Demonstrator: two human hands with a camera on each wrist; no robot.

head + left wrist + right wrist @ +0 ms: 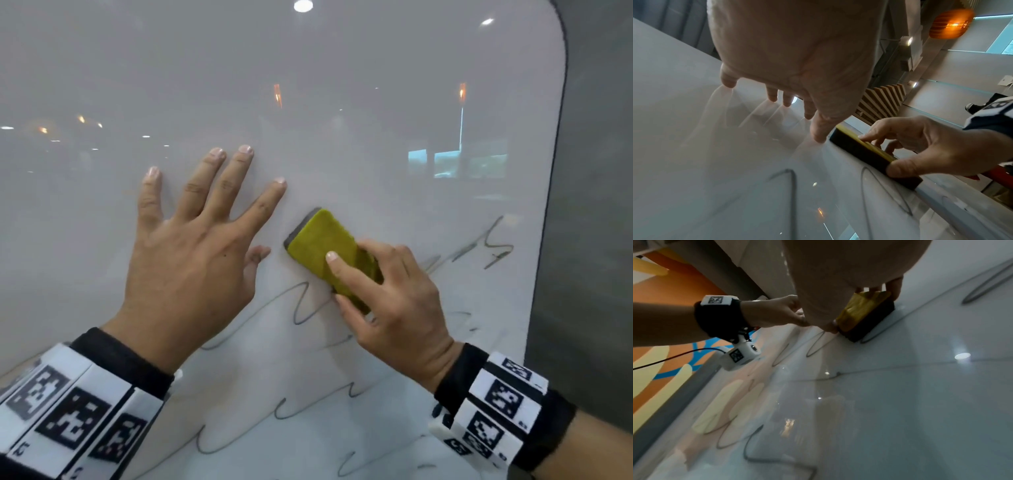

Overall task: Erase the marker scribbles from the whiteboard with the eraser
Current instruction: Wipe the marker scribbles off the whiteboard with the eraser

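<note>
Both wrists wear black bands (pixel 459 370) carrying white blocks (pixel 68 411) printed with black square-pattern markers.

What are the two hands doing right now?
Left hand: open, fingers spread flat against the whiteboard, holding nothing.
Right hand: closed around the yellow eraser, pressing it on the whiteboard.

Orange lamp (pixel 950 23), slatted panel (pixel 882 101), perhaps ceiling spotlights (pixel 909 40).

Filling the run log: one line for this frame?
left hand flat on whiteboard | right hand grips eraser on board | scribbles remain
</note>
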